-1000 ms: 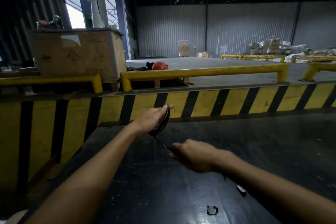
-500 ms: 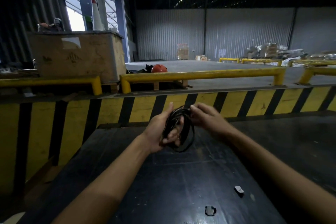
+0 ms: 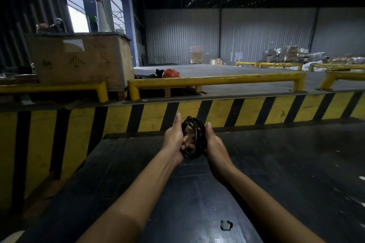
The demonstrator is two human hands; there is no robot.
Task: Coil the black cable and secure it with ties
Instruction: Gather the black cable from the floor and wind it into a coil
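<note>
The black cable (image 3: 194, 138) is wound into a small coil of several loops, held upright above the dark table between both hands. My left hand (image 3: 175, 137) grips the coil's left side, thumb raised and fingers curled through the loops. My right hand (image 3: 214, 145) clasps the right side, its fingers behind the coil and hidden. A small black piece with a pale middle (image 3: 226, 225), perhaps a tie or clip, lies flat on the table near me, between my forearms.
The dark table (image 3: 286, 173) stretches ahead to a yellow-and-black striped barrier (image 3: 246, 112). Behind it run yellow rails (image 3: 215, 80), with a large wooden crate (image 3: 83, 59) at left and an orange helmet (image 3: 170, 73) on the floor.
A second ago my right hand was pulling a cable strand near the table. It rose to the coil, and now both hands close around the bundle, which looks tighter and more compact.
</note>
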